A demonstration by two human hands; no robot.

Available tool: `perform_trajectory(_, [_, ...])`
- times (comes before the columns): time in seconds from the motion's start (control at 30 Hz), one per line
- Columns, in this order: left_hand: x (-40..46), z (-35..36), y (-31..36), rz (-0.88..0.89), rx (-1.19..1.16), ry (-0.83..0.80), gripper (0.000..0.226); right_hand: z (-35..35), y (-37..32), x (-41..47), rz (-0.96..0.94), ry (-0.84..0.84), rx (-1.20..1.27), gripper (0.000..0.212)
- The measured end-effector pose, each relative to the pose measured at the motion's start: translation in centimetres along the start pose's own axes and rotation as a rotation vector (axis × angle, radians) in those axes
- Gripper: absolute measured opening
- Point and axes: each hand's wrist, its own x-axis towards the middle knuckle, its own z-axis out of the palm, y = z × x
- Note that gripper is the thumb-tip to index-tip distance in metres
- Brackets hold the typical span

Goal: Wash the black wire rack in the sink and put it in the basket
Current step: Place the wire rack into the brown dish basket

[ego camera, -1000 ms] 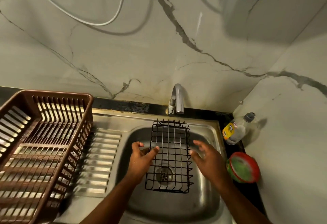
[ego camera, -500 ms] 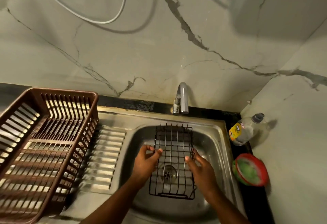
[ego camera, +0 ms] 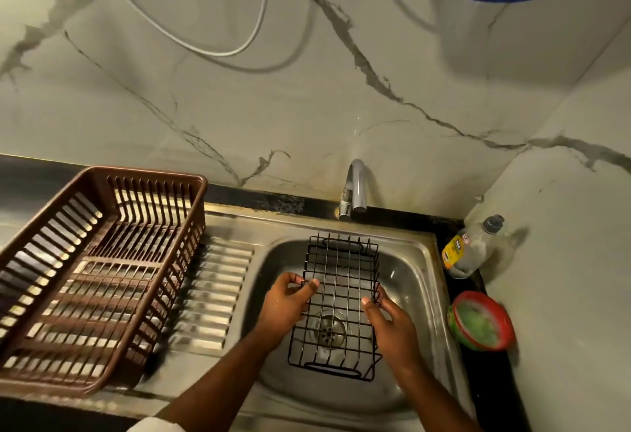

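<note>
At the far left a brown slotted plastic basket (ego camera: 99,278) stands on the counter, its right rim just beside the ribbed steel draining board (ego camera: 213,295), with nothing in it. Right of the ribs lies the round-cornered stainless steel sink (ego camera: 420,281), and the black wire rack (ego camera: 336,308) is held over its bowl, long way front to back, the drain showing through the grid. The left hand (ego camera: 285,308) grips the rack's left edge, thumb curled over the top wire and fingers under it. The right hand (ego camera: 391,322) holds the right edge, thumb on the grid and fingers wrapped round the side. Open bowl shows on both sides of the rack, more on the right. The curved chrome tap (ego camera: 355,189) stands behind the rack's far end. On the black counter strip at the right, a clear plastic bottle with a yellow label (ego camera: 467,250) leans in the corner, near a red-rimmed round tub of green stuff (ego camera: 481,320). Since half a second ago the right thumb has moved farther onto the grid; the rack lies much as before.
</note>
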Motion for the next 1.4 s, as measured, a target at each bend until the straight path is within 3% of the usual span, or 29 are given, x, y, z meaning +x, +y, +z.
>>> perform_trajectory(0.33, [-2.8,-8.1,4.9,0.065,-0.052,0.056,0.035,4.0,-5.6,-3.8,-0.071,-0.105,0.127,0.080])
perform_trajectory(0.73, [-7.5,-24.4,14.3,0.167,0.021,0.208,0.046,14.9,-17.6,-6.5,-0.269,-0.277,0.167,0.074])
perform_trajectory(0.87, [-8.3,-29.6,15.1,0.151,0.018,0.307,0.045,19.3,-20.5,-6.8,-0.338,-0.351,0.086,0.095])
perform_trajectory(0.93, [-8.3,-32.0,14.7,0.130,0.010,0.323,0.040,21.7,-21.5,-6.8,-0.349,-0.399,0.048,0.095])
perform_trajectory(1.03, [-7.9,-35.1,13.8,0.107,0.018,0.310,0.040,25.5,-22.4,-7.0,-0.290,-0.461,-0.025,0.108])
perform_trajectory(1.17, [-6.4,-38.3,12.5,0.072,0.043,0.302,0.037,30.2,-22.2,-7.3,-0.192,-0.475,-0.045,0.090])
perform_trajectory(1.4, [-1.8,-42.7,9.5,0.041,0.108,0.185,0.036,37.7,-20.9,-6.7,-0.005,-0.333,0.006,0.099])
